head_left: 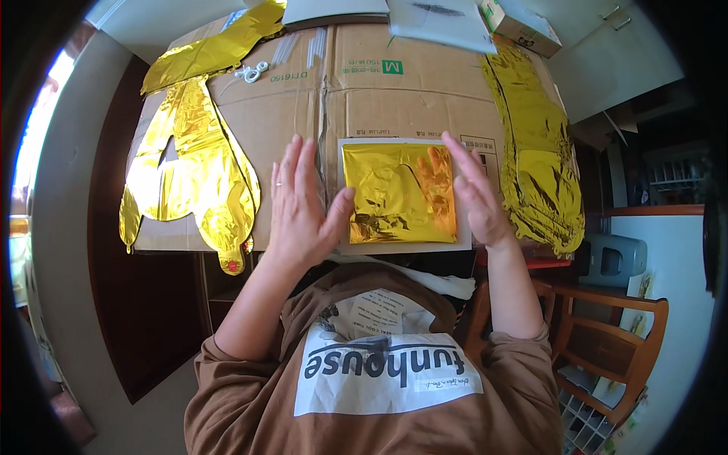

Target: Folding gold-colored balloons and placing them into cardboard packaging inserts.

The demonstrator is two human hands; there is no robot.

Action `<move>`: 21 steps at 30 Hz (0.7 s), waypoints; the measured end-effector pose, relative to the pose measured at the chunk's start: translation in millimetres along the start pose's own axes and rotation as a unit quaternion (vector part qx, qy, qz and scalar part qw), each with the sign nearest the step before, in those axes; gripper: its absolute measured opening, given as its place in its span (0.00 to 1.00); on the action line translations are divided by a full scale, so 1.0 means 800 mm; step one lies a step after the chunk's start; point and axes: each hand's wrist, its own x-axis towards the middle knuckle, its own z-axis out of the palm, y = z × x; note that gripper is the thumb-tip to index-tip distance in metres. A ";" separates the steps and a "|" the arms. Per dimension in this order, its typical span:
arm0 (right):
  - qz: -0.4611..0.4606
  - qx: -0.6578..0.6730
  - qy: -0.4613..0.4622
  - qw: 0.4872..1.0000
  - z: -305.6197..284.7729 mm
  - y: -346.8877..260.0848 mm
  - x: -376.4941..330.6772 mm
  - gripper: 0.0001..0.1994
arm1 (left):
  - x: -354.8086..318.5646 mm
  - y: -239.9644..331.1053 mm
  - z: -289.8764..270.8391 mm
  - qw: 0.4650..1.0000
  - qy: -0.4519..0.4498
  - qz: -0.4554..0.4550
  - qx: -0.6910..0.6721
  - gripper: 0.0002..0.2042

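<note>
Both hands were open, fingers spread: the left hand [299, 201] and right hand [474, 193] flanked a folded gold foil balloon [400, 193] lying flat on white card [402, 244] atop the cardboard box [364, 83], seemingly to keep it flat.

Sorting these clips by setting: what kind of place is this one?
Likely a room at home: a flattened cardboard box serves as worktop, a wooden chair stands at right, and gold foil balloons lie spread around both hands.
</note>
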 end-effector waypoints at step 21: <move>-0.019 -0.323 0.029 0.946 0.039 -0.008 -0.019 0.32 | 0.023 0.022 0.068 0.975 -0.108 0.132 0.143 0.51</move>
